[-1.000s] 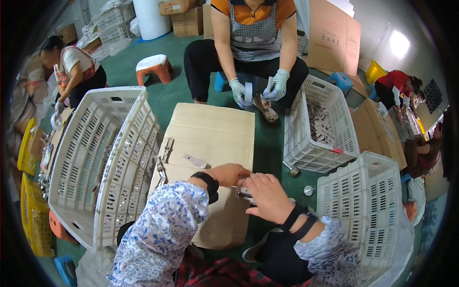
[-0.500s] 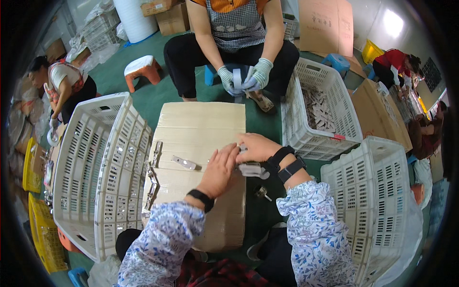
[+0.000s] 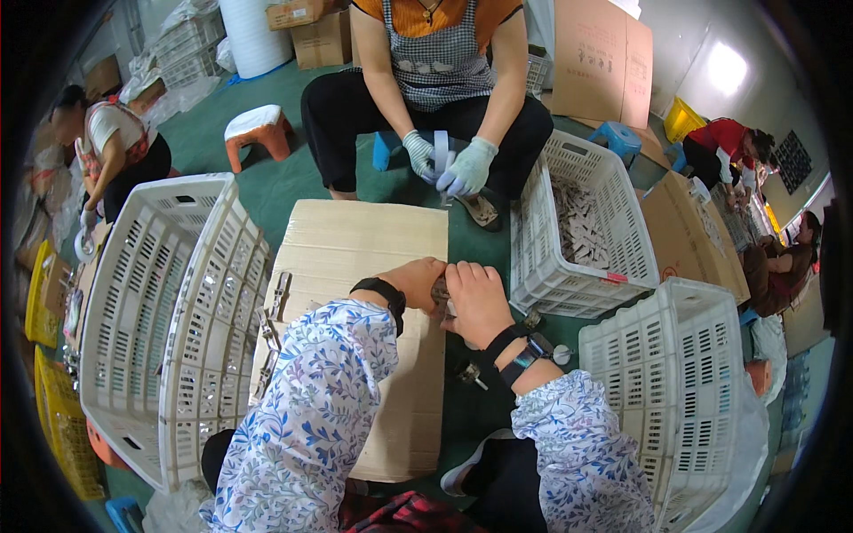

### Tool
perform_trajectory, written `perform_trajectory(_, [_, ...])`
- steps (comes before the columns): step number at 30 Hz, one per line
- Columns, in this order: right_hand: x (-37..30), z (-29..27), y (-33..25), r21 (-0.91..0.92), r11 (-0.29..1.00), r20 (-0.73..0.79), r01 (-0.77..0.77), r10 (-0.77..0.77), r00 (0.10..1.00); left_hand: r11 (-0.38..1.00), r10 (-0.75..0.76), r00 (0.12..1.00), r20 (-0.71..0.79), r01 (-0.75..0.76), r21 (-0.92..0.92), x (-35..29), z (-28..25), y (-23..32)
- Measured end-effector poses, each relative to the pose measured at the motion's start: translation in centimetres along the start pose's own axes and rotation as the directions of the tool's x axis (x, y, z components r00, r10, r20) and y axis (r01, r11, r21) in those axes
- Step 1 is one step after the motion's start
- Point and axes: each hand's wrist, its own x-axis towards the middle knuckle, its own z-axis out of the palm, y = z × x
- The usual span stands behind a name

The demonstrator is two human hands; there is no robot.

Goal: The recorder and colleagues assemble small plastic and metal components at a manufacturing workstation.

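Note:
Over the right edge of the cardboard sheet [image 3: 391, 417], my two hands meet around a small greyish metal piece [image 3: 439, 291], mostly covered by fingers. My left hand [image 3: 416, 282] is closed on its left side. My right hand [image 3: 478, 304] has its fingers bent over it from the right. What kind of part it is cannot be made out. Several shiny metal clip-like parts [image 3: 268, 330] lie in a row along the left edge of the cardboard. Another metal part with a thin pin [image 3: 471, 375] is on the floor just right of the sheet.
White plastic crates stand left [image 3: 209, 329] and right [image 3: 662, 373]. A crate [image 3: 524, 258] ahead right contains many small metal parts. Opposite me, a seated person's gloved hands [image 3: 466, 169] hold a tape roll [image 3: 441, 153]. An orange stool [image 3: 258, 142] stands farther left.
My hands have drawn together around the metal piece, my left forearm reaching farther forward. The loose piece mid-cardboard no longer shows. Across from me, the person's gloved hands have shifted around the tape.

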Motion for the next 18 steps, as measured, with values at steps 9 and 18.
perform_trajectory(9, [-5.9,-2.4,-1.8,0.185,0.952,0.114,0.245,-0.269,0.956,0.923,0.128,0.963,0.236,-0.029,-0.383,-6.4,4.7,2.8])
perform_trajectory(18, [-16.5,-5.5,-8.2,0.401,0.886,0.353,0.234,-0.385,0.853,0.938,-0.123,0.963,-0.240,0.034,-0.344,-14.7,7.2,2.2])
